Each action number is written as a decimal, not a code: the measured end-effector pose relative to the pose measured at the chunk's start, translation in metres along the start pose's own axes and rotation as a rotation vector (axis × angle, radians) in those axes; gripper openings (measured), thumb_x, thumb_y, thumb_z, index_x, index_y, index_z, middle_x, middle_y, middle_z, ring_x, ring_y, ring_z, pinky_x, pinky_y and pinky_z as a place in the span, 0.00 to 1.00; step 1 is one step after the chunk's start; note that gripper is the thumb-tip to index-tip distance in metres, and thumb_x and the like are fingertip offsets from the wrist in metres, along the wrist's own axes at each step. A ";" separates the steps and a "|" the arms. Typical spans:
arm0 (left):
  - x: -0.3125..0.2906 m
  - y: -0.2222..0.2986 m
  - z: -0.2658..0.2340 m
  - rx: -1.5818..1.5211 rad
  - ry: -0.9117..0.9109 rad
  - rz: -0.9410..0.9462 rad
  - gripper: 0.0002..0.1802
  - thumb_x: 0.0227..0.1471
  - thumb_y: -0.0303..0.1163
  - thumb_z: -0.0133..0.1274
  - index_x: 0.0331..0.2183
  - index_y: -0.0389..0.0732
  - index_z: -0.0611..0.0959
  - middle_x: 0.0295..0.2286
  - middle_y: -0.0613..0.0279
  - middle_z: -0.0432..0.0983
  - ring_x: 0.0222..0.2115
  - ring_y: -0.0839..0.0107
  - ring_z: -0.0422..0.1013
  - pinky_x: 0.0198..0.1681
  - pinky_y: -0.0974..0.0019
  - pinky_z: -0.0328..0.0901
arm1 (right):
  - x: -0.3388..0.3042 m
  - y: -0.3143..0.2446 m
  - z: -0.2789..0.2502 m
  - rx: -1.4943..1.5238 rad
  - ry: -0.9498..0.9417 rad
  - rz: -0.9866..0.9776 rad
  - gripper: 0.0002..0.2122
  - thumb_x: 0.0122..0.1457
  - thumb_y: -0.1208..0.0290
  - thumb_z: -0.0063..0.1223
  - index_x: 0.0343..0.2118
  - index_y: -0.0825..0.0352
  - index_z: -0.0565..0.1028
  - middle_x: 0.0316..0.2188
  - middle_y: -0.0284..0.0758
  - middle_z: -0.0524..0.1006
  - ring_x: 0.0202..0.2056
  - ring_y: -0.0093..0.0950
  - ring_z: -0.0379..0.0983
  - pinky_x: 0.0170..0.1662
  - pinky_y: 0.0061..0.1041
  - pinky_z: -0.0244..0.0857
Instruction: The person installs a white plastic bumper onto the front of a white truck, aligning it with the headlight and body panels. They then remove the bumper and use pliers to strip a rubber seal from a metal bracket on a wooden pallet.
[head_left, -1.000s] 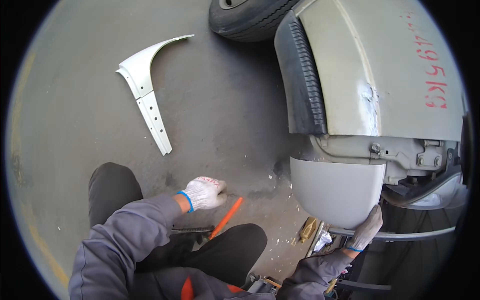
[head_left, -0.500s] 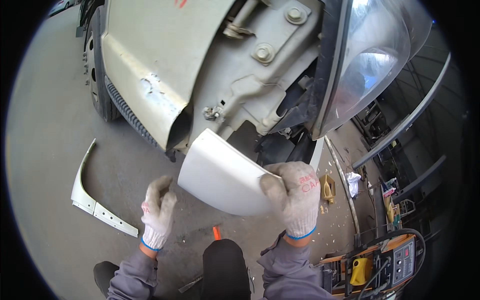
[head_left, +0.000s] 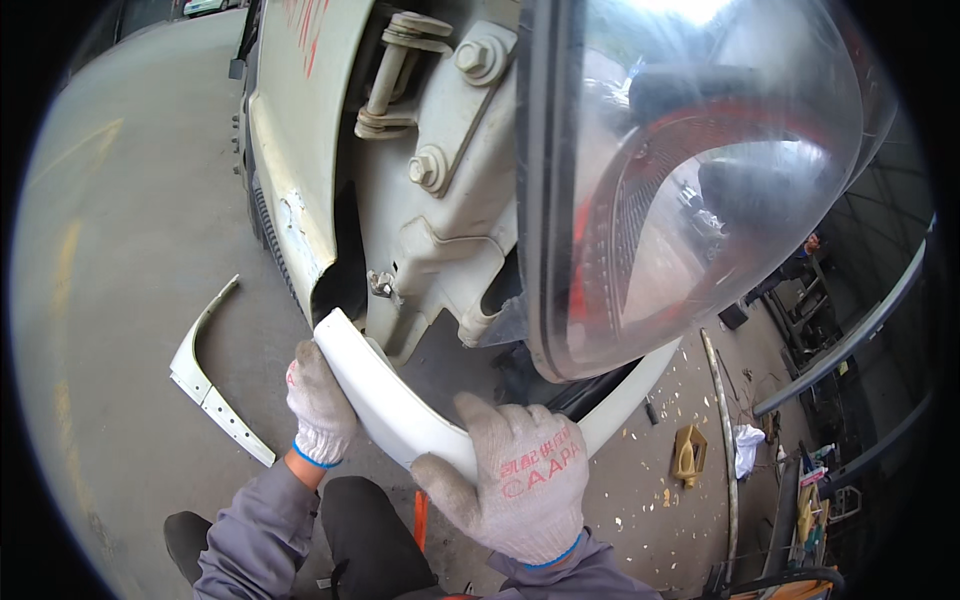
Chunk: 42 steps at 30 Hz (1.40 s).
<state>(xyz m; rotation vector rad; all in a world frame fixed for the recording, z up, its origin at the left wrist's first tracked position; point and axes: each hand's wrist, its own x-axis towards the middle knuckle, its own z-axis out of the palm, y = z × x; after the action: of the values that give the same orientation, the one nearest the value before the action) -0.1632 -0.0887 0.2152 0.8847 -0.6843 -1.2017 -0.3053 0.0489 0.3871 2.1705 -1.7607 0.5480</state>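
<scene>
A white curved body panel (head_left: 385,385) is up against the lower front corner of a pale vehicle, beneath a large clear headlight (head_left: 670,210). My right hand (head_left: 520,475), in a whitish knitted glove, grips its upper edge, thumb on the outer face and fingers over the top. At the panel's left end, my gloved left hand (head_left: 320,400) holds the outer side; some of its fingertips are hidden. Just behind that end is the dented lower corner of the door (head_left: 300,230). Bare metal with a bolted bracket (head_left: 455,110) shows between door and headlight.
Another white curved trim piece (head_left: 210,390) lies on the floor at left. On the right are a yellowish funnel-like part (head_left: 688,455), a long pole (head_left: 722,450), a white cloth (head_left: 746,450) and scattered chips. An orange object (head_left: 420,515) lies by my knee.
My view has moved closer to the headlight. My left hand, earlier apart from the panel, now holds its left end. My right hand has shifted its hold, and the panel sits turned against the vehicle.
</scene>
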 end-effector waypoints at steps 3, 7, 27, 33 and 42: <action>-0.004 0.010 -0.007 0.054 -0.082 0.039 0.32 0.70 0.60 0.43 0.43 0.38 0.83 0.34 0.64 0.81 0.35 0.74 0.76 0.40 0.65 0.70 | -0.002 0.006 -0.002 0.022 0.014 -0.033 0.29 0.57 0.42 0.61 0.49 0.66 0.78 0.28 0.36 0.75 0.30 0.37 0.72 0.34 0.41 0.64; 0.006 0.007 -0.033 0.162 -0.200 -0.016 0.27 0.71 0.51 0.48 0.52 0.36 0.81 0.43 0.64 0.81 0.44 0.75 0.75 0.50 0.68 0.69 | -0.007 0.012 0.002 0.027 0.079 -0.068 0.29 0.56 0.45 0.64 0.51 0.65 0.80 0.25 0.31 0.71 0.26 0.31 0.68 0.30 0.35 0.61; 0.003 -0.047 -0.086 0.068 -0.585 -0.301 0.23 0.74 0.34 0.41 0.62 0.31 0.72 0.55 0.57 0.76 0.54 0.74 0.71 0.58 0.67 0.67 | -0.005 0.022 -0.005 0.056 -0.098 -0.102 0.32 0.56 0.41 0.60 0.53 0.66 0.79 0.21 0.36 0.71 0.23 0.40 0.69 0.30 0.41 0.63; 0.017 -0.048 -0.104 0.470 -0.744 -0.361 0.28 0.70 0.28 0.43 0.68 0.33 0.62 0.59 0.56 0.71 0.60 0.66 0.68 0.64 0.65 0.64 | -0.004 0.013 -0.005 0.027 -0.096 -0.057 0.33 0.61 0.38 0.53 0.49 0.69 0.81 0.23 0.39 0.71 0.24 0.39 0.66 0.31 0.40 0.59; 0.018 0.006 -0.092 0.781 -0.913 -0.312 0.37 0.65 0.42 0.53 0.67 0.32 0.64 0.58 0.44 0.74 0.58 0.53 0.72 0.60 0.58 0.67 | -0.012 0.012 -0.002 0.008 -0.076 0.017 0.37 0.61 0.30 0.46 0.49 0.67 0.82 0.24 0.38 0.70 0.26 0.40 0.66 0.34 0.41 0.59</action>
<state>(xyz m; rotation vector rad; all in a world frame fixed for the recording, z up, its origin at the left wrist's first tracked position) -0.0789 -0.0865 0.1741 1.0775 -1.8938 -1.6542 -0.3196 0.0570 0.3830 2.2112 -1.8205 0.4832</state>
